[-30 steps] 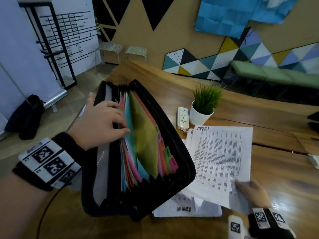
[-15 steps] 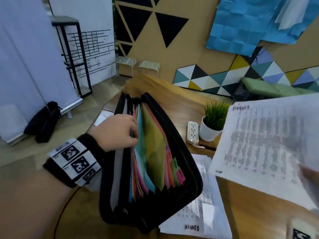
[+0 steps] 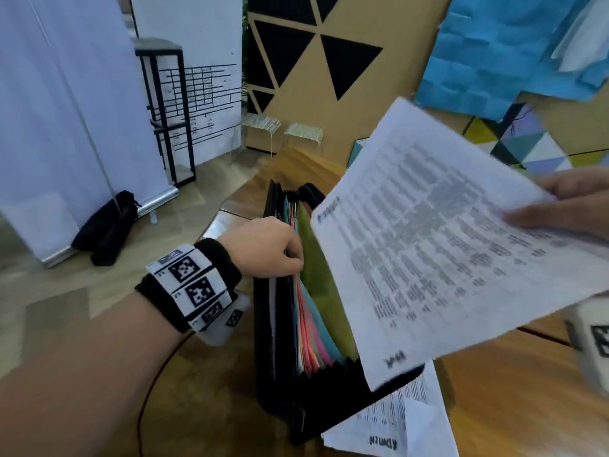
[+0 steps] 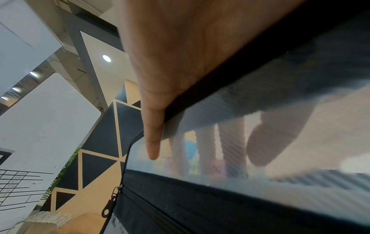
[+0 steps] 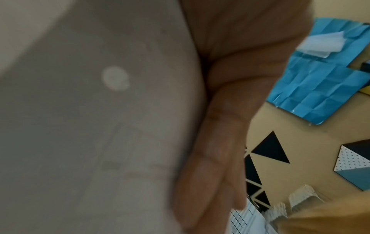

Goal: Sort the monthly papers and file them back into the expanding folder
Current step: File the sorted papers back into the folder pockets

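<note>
One sheet point(image 3: 438, 245), raised over one folder point(image 3: 286, 374): right hand point(image 3: 566, 206) pinching it; left hand point(image 3: 263, 247) parting dividers; two papers point(image 3: 402, 427) on desk point(image 3: 514, 404).

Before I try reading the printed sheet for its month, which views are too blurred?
Head view: the white printed sheet in the right hand is motion-smeared, heading illegible. Right wrist view: only its grey, defocused back. Left wrist view: the black expanding folder is soft behind the left hand.

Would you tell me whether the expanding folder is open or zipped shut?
Open: the expanding folder gapes, coloured dividers fanned, left hand parting them.
</note>
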{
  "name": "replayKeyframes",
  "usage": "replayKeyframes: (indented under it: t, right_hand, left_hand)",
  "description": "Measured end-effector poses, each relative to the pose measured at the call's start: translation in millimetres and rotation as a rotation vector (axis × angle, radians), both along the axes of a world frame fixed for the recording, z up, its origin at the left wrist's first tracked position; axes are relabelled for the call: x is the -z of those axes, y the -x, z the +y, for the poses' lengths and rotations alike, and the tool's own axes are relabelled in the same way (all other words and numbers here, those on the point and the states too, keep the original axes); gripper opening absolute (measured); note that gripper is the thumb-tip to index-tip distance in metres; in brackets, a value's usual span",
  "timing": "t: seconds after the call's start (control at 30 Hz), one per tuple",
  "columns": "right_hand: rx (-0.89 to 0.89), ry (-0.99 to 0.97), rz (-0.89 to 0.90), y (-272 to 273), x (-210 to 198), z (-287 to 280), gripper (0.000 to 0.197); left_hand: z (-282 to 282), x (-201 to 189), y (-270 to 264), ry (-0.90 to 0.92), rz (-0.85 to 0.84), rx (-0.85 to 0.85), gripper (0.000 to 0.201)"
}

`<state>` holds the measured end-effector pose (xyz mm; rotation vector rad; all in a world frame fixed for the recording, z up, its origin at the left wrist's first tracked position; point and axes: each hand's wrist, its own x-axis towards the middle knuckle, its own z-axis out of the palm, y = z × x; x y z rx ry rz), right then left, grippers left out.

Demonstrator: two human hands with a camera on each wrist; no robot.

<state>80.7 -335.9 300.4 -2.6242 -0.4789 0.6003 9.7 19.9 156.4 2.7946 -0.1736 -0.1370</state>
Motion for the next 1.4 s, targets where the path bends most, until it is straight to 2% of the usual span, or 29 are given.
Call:
replayKeyframes:
  t: [0.07, 0.13, 0.2, 0.37, 0.43, 0.53, 0.67, 0.77, 0.87, 1.0, 1.1, 1.17, 1.2, 1.4]
  right_hand:
    - [-0.028, 0.089, 0.019, 0, -15, 56, 0.064]
    - [-0.087, 0.152, -0.164, 1, -25, 86, 0.034]
    - [-0.123, 0.213, -0.267, 2, -25, 104, 0.015]
    - [-0.228, 0.255, -0.51, 8, -18, 144, 0.018]
    - [-0.267, 0.255, -0.554, 13, -8, 155, 0.021]
    - [-0.322, 0.265, -0.567, 28, 18, 167, 0.015]
    - [-0.347, 0.368, -0.443, 42, 51, 170, 0.015]
    - [-0.337, 0.454, -0.349, 38, 48, 161, 0.015]
    - [-0.309, 0.39, -0.334, 29, 41, 154, 0.027]
    - [-0.291, 0.35, -0.276, 27, 71, 166, 0.015]
    - [-0.309, 0.274, -0.053, 21, 92, 168, 0.023]
    - [-0.252, 0.147, 0.157, 13, 94, 166, 0.02]
    - [-0.249, 0.132, 0.198, 8, 94, 167, 0.02]
    - [-0.384, 0.318, 0.242, 7, 111, 186, 0.013]
  left_hand:
    - [-1, 3, -2, 0.005, 0.005, 0.02, 0.054]
    - [-2, 4, -4, 0.013, 0.002, 0.017, 0.055]
    - [-4, 3, -5, 0.024, -0.002, 0.008, 0.055]
    - [-6, 4, -7, 0.041, -0.004, -0.027, 0.045]
    - [-6, 5, -8, 0.026, -0.01, -0.035, 0.044]
    - [-7, 6, -11, 0.017, -0.013, -0.018, 0.043]
    - [-6, 9, -14, 0.012, -0.06, -0.029, 0.04]
    - [-5, 12, -14, 0.006, -0.093, -0.041, 0.045]
    - [-6, 13, -16, 0.007, -0.12, -0.015, 0.045]
    - [-10, 11, -20, -0.012, -0.141, 0.031, 0.042]
    - [-9, 13, -19, -0.001, -0.153, 0.051, 0.047]
    - [-6, 15, -19, 0.02, -0.163, 0.049, 0.056]
    - [-6, 16, -18, 0.027, -0.17, 0.047, 0.059]
    - [-5, 20, -16, 0.053, -0.212, 0.062, 0.058]
